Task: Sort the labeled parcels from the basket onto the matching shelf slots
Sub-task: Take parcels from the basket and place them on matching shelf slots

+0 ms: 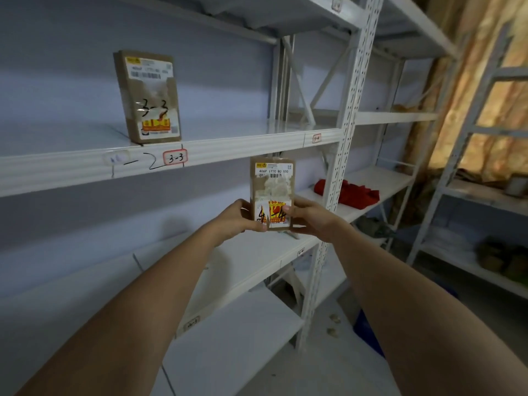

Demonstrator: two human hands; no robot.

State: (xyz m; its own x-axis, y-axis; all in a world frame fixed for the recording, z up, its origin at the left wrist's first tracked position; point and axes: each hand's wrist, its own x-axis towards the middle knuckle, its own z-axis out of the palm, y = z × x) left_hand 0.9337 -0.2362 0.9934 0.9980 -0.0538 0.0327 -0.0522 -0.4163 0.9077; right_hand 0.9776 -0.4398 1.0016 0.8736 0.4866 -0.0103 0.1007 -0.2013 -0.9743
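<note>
Gripping a flat brown cardboard parcel [272, 192] upright between left hand [237, 218] and right hand [310, 217], fingers curling round its lower edges, below the white metal shelf [228, 150]. Standing on that shelf above the 3-3 tag [175, 158], a second taped cardboard parcel [148, 95].

Both hands hold a parcel upright at the white shelving.

The left hand [243, 217] and right hand [310, 217] pinch the brown parcel [272, 192], marked 4-4, by its lower edges; above, another parcel [148, 97], marked 3-3, stands on the shelf [228, 147] over the 3-3 tag [175, 158].
</note>
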